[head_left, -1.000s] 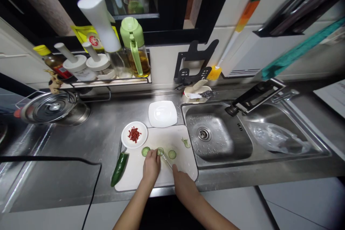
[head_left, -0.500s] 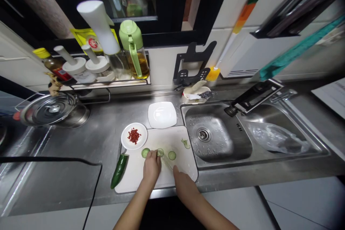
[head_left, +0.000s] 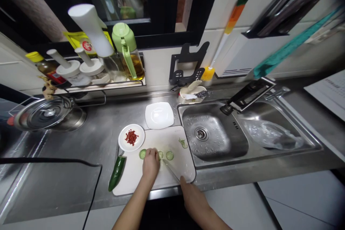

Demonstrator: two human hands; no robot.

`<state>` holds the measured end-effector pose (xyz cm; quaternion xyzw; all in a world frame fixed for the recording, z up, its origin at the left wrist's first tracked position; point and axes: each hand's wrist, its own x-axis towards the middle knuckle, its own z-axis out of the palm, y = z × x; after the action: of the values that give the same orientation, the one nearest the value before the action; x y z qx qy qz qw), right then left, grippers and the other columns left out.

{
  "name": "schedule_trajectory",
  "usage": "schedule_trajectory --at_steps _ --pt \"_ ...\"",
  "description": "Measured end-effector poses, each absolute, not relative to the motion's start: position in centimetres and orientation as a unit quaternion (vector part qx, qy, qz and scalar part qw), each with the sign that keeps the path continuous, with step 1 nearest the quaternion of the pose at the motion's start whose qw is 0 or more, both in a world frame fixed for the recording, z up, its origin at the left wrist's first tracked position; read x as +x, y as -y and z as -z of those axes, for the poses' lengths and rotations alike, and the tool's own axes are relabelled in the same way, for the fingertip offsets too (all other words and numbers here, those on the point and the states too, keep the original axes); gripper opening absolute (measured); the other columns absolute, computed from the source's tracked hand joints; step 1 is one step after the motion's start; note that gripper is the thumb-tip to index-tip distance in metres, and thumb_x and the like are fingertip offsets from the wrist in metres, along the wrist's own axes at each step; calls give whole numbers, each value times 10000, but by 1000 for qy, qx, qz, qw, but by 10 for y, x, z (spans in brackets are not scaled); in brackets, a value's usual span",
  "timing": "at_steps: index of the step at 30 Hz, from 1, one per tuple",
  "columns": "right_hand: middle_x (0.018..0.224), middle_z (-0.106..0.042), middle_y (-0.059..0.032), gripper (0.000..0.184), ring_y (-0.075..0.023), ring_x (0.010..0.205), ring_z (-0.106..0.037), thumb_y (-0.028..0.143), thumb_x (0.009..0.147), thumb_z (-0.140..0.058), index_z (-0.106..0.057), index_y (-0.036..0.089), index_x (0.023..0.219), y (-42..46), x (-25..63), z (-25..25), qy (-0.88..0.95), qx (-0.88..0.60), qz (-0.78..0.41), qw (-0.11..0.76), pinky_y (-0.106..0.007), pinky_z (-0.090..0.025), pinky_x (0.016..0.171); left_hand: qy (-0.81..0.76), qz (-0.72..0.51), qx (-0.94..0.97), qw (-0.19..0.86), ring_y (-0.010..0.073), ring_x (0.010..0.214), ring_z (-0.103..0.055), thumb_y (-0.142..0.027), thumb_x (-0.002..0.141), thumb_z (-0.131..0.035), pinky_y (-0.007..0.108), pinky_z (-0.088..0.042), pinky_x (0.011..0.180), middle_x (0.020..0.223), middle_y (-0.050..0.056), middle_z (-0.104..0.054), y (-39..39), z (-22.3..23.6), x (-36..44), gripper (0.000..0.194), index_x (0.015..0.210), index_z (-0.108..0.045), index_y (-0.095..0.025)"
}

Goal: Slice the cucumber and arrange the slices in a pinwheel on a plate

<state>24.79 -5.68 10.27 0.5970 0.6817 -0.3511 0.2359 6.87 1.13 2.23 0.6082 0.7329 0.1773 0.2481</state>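
On the white cutting board (head_left: 132, 183), my left hand (head_left: 151, 165) has its fingers together and bent down, holding the left edge of a cucumber slice (head_left: 160, 155). My right hand (head_left: 192, 194) grips a knife (head_left: 171, 170), whose tip lies at the lower edge of that slice. A second cucumber slice (head_left: 142, 154) shows left of my left fingers, and another round slice (head_left: 169, 155) lies to the right. Green scraps (head_left: 183, 143) sit near the board's upper right corner. A large piece of cucumber (head_left: 117, 173) rests across the board's left edge.
A small plate (head_left: 121, 140) of chopped red bits overlaps the board's upper left corner. Behind the board stands a white square dish (head_left: 159, 115). The sink (head_left: 215, 136) is at the right, a lidded pot (head_left: 70, 120) at the left. A black cable (head_left: 98, 179) crosses the counter.
My right hand has drawn back to the right and toward me, with the knife tip leaving the slice's middle. My left hand stays at the slice. The whole view has shifted slightly.
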Motion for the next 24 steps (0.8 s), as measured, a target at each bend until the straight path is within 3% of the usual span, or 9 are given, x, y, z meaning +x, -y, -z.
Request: schedule_trajectory --at_steps 7,15,24 --pt "1098 -644 -186 624 -247 994 -611 -37 780 -286 -355 78 1389 55 249 -107 -675 595 360 246 -315 -463 803 -732 -188 596 273 177 754 -563 -162 797 -455 287 -408 713 758 54 -621 -14 -31 62 171 724 -609 -173" --pt "1111 -639 -176 642 -236 1008 -606 -51 773 -294 -347 87 1397 53 250 -112 -672 594 365 250 -286 -443 805 -787 -198 506 294 165 688 -601 -302 798 -476 259 -410 670 739 30 -677 -7 -38 22 197 732 -628 -195" --pt "1126 -630 -183 665 -253 1021 -600 -63 760 -287 -335 88 1406 54 250 -110 -672 593 367 248 -318 -445 815 -826 -179 456 280 185 701 -625 -334 802 -459 257 -402 663 765 34 -697 -1 -30 -9 227 776 -644 -204"
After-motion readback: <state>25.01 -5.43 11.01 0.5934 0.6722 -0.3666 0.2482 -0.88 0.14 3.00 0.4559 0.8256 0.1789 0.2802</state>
